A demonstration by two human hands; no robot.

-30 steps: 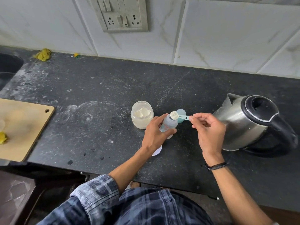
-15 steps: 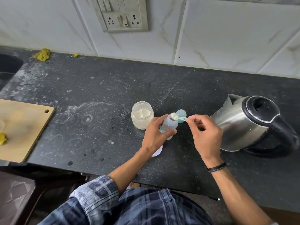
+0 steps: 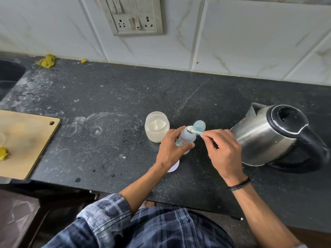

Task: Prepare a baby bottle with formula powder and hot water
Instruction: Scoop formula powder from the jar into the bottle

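A small clear baby bottle (image 3: 187, 137) stands open on the black counter (image 3: 107, 113), and my left hand (image 3: 172, 149) grips its body. My right hand (image 3: 222, 149) pinches the handle of a pale blue scoop (image 3: 194, 130), whose bowl is tipped over the bottle's mouth with white powder in it. Just left of the bottle stands an open jar of formula powder (image 3: 157, 126). The bottle's blue cap (image 3: 199, 125) lies right behind the bottle. A steel kettle (image 3: 272, 135) with a black lid and handle sits at the right.
A white round lid (image 3: 174, 167) lies on the counter under my left wrist. A wooden cutting board (image 3: 23, 142) is at the left edge, a dark sink (image 3: 9, 76) at far left. A socket panel (image 3: 133, 17) is on the tiled wall.
My right hand has moved left and turned, bringing the scoop from level above the bottle to tipped into its mouth. My left hand kept its hold on the bottle.
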